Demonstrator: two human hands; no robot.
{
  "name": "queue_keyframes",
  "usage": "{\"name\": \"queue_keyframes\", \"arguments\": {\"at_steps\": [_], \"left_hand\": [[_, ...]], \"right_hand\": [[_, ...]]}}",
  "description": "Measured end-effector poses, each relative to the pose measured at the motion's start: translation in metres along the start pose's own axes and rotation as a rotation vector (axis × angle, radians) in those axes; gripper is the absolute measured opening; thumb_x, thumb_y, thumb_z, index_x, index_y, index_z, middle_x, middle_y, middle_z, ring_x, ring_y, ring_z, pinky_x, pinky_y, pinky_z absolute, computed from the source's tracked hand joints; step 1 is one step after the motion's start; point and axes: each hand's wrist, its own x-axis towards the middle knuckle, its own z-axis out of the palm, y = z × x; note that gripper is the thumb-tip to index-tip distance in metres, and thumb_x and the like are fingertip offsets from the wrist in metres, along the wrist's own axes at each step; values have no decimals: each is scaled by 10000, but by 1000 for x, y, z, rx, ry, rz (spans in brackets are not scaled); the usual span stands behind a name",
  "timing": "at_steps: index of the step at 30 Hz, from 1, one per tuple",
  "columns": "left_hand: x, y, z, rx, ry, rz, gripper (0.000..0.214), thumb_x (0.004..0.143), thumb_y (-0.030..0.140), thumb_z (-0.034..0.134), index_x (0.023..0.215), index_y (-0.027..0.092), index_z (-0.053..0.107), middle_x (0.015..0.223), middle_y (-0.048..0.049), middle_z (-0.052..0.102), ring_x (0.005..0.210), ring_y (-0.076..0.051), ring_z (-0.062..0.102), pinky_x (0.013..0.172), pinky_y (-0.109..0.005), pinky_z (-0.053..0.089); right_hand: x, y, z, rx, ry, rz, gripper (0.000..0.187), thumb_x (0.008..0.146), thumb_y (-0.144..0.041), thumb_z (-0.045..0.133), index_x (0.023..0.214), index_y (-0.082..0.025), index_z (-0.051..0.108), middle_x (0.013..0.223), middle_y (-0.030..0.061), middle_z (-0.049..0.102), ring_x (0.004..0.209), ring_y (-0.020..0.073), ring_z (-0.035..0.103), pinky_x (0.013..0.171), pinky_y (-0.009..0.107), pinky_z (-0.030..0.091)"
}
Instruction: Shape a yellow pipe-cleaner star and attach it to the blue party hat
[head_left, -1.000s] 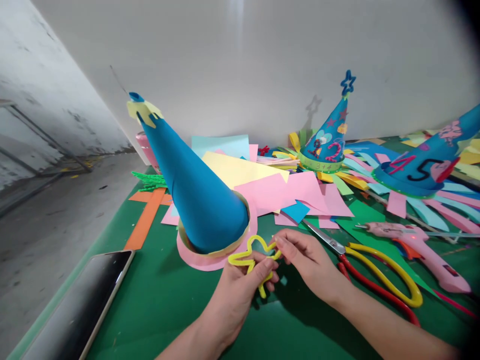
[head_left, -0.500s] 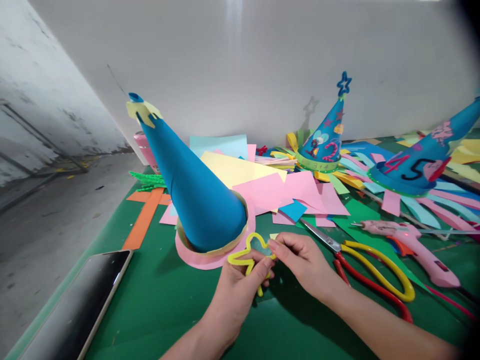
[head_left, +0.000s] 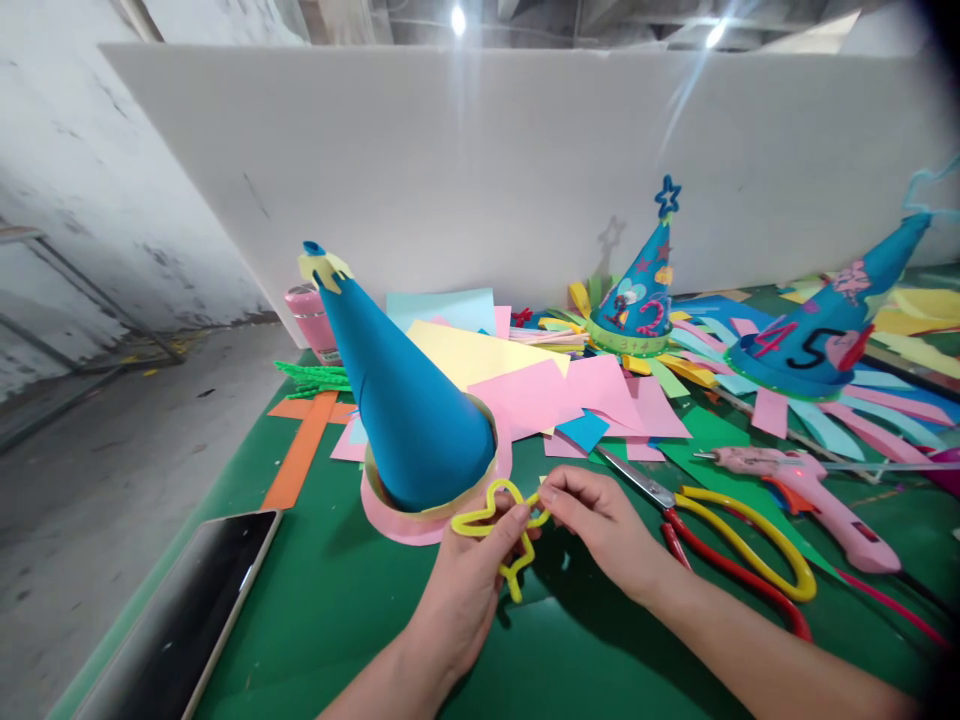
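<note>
Head view: both hands work at the near middle of the green table point(head_left: 322, 610). The left hand point(head_left: 469, 585) pinches a yellow pipe cleaner point(head_left: 471, 526) between thumb and fingertips, holding the partly formed star outline just above the table. The right hand point(head_left: 607, 530) pinches the same wire at its right end, thumb and forefinger closed on it, other fingers curled. The pipe cleaner sits just in front of the plain blue cone hat point(head_left: 409, 420) and its pink brim ring point(head_left: 390, 520), near it but apparently not touching.

Likely step: bending the next star point. To do it well, grip close to the bend with the left hand so the finished points don't distort, make one sharp fold with the right, and keep the arms of the star even. Leave the loose tail at the bottom free for closing the shape.

Right of the hands lie scissors point(head_left: 750, 535) with yellow and red handles, then a pink glue gun point(head_left: 810, 500). Coloured paper sheets point(head_left: 540, 390) pile up behind the cone. Two decorated hats point(head_left: 641, 290) point(head_left: 814, 335) stand far right. A dark tablet point(head_left: 187, 620) lies near left.
</note>
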Motion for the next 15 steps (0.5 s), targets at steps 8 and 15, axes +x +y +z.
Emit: {"name": "queue_keyframes", "arguments": {"at_steps": [8,15], "left_hand": [[1,1,-2,0,26,24,123,683,233,669,678,157,572,631,32,540,605,-71,503,547,-153,397],[0,-1,-3,57,64,64,171,670,276,669,648,159,546,603,36,512,579,-77,470,541,-167,395]], "right_hand": [[0,0,-3,32,-55,52,294,858,-354,396,651,-163,481,584,-32,410,544,98,361,498,226,282],[-4,-3,3,-155,-100,-24,268,808,-267,479,580,-182,369,576,-53,323,532,90,290,476,222,246]]}}
